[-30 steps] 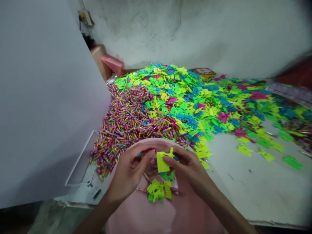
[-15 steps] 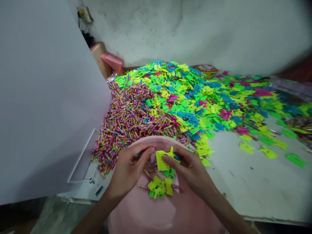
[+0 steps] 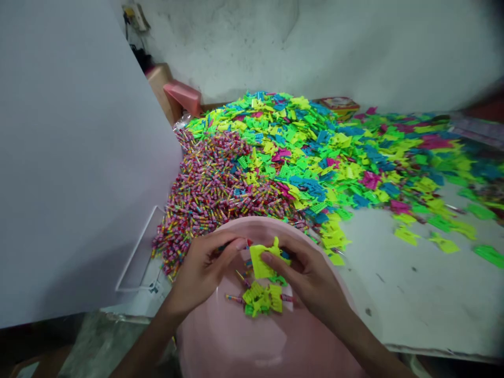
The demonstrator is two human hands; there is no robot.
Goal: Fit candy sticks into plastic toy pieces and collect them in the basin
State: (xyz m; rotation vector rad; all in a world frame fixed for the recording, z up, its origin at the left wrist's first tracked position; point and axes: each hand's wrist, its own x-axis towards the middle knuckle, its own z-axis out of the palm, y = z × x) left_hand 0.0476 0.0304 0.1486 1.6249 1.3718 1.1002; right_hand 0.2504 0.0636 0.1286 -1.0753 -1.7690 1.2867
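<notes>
Yellow plastic piece (image 3: 262,261) is pinched by the right hand (image 3: 311,275) over a pink basin (image 3: 236,341); a small stick (image 3: 226,247) seems gripped in the left hand (image 3: 202,275). Both should be held steady and close.

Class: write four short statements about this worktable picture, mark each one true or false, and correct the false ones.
1. The right hand holds a yellow plastic piece over the pink basin. True.
2. The pink basin has nothing in it. False: a cluster of yellow-green pieces lies inside.
3. The heap of striped sticks lies to the left of the heap of neon plastic pieces. True.
4. The left hand rests on the white board. False: it is over the basin, close beside the yellow plastic piece.
</notes>
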